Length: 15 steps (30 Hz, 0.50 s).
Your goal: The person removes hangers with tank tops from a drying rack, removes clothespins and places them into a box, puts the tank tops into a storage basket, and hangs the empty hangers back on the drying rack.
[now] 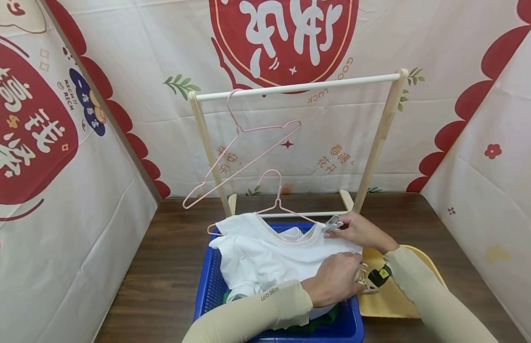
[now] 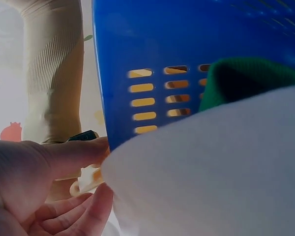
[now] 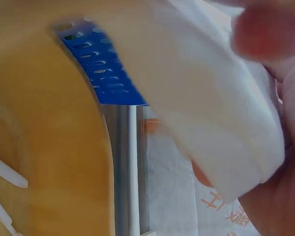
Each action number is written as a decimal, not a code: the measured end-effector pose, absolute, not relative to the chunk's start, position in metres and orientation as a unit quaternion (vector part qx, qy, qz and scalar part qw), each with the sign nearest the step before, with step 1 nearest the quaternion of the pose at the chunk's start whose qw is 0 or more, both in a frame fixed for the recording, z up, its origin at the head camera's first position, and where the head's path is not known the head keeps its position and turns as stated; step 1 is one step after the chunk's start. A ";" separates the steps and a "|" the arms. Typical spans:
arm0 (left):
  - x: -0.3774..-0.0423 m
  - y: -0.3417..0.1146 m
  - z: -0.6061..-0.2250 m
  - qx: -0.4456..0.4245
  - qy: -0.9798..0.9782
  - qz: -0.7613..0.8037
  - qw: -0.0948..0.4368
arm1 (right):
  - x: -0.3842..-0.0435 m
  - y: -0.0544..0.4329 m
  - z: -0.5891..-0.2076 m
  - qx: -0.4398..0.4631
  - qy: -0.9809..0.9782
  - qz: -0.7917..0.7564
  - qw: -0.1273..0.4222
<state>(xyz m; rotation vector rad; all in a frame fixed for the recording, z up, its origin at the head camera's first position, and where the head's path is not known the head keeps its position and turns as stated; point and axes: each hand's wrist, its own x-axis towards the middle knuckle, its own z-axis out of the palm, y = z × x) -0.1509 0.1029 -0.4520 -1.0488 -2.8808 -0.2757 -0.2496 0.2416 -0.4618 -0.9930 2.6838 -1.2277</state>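
A white shirt (image 1: 278, 257) lies over the blue basket (image 1: 205, 281), with a pink hanger (image 1: 277, 202) inside its neckline. At the shirt's right shoulder, my right hand (image 1: 360, 232) pinches a grey clothespin (image 1: 332, 224) between thumb and fingers. Lower down, my left hand (image 1: 337, 279) pinches the shirt's right edge beside the basket rim. The left wrist view shows thumb and fingertips at the white cloth (image 2: 221, 162). In the right wrist view the cloth (image 3: 201, 98) fills the middle, with blurred fingers around it; the clothespin does not show there.
Behind the basket stands a wooden rack with a white bar (image 1: 300, 87). A second pink hanger (image 1: 237, 128) hangs bare at its left end. A yellow tray (image 1: 394, 300) with clothespins (image 1: 365, 281) lies at the right. Green cloth (image 2: 255, 73) sits in the basket.
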 end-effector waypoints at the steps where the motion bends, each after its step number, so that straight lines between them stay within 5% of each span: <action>1: -0.151 0.103 -0.452 -0.340 -0.936 -0.090 0.032 | -0.249 0.241 -0.461 -0.317 0.863 -0.392 0.014; 15: -0.152 0.086 -0.450 -0.362 -0.920 -0.145 0.038 | -0.252 0.247 -0.464 -0.342 0.849 -0.402 0.035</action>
